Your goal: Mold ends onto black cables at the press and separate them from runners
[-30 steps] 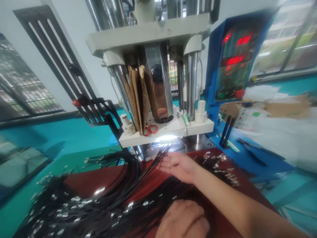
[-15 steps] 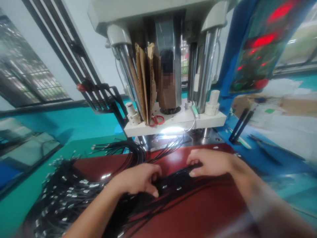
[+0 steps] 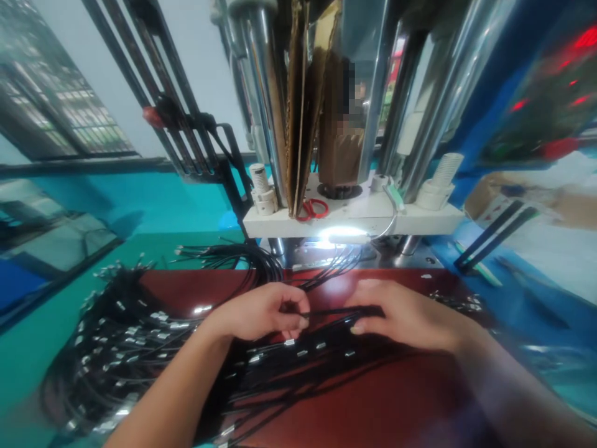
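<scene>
My left hand [image 3: 273, 311] is closed, its thumb and fingers pinching a thin black cable [image 3: 338, 310]. That cable runs to my right hand [image 3: 405, 317], whose fingers curl over it while the thumb lies below, a little apart. Under both hands spreads a bundle of black cables [image 3: 298, 373] with small shiny metal pieces on them, lying across the dark red board [image 3: 373, 404]. A larger heap of the same cables [image 3: 116, 361] covers the board's left side and hangs past its edge.
Behind the board stands a press with a white plate [image 3: 354, 224], a bright lamp and steel columns. Red-handled scissors [image 3: 313, 210] and folded cardboard [image 3: 303, 124] rest on it. More black cables [image 3: 261, 264] loop before it. Pliers [image 3: 532, 292] lie on the blue surface at right.
Both hands have closed in on a cable, which now stretches between them. My left thumb has come up against the fingers. The camera view has shifted, bringing the press nearer.
</scene>
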`<act>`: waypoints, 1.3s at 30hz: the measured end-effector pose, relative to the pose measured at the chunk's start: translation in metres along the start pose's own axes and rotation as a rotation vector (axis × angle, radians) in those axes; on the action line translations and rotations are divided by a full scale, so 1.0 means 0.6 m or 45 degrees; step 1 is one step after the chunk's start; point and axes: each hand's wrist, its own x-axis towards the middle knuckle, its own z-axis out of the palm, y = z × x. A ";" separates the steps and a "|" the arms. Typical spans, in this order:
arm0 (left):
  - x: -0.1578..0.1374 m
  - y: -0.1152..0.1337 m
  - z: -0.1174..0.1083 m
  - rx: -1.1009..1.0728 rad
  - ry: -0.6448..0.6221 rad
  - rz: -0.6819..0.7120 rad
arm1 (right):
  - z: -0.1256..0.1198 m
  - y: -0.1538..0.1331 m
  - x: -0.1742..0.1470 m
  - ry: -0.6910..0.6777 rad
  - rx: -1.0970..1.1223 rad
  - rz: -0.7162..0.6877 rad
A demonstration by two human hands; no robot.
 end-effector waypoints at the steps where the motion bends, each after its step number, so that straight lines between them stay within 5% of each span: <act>1: 0.000 0.000 -0.001 -0.033 -0.005 -0.016 | 0.000 0.000 0.001 0.016 0.007 0.005; 9: 0.002 0.008 0.011 0.487 0.036 0.030 | 0.003 0.008 0.012 0.273 -0.059 -0.021; 19: 0.004 0.002 0.016 0.625 0.089 0.071 | 0.007 0.004 0.012 0.071 -0.047 0.060; 27: -0.006 0.017 0.010 0.310 0.034 0.002 | 0.007 -0.003 0.006 0.106 -0.102 -0.013; 39: -0.006 0.008 0.030 0.797 0.092 0.009 | 0.014 -0.013 0.008 0.094 -0.136 0.008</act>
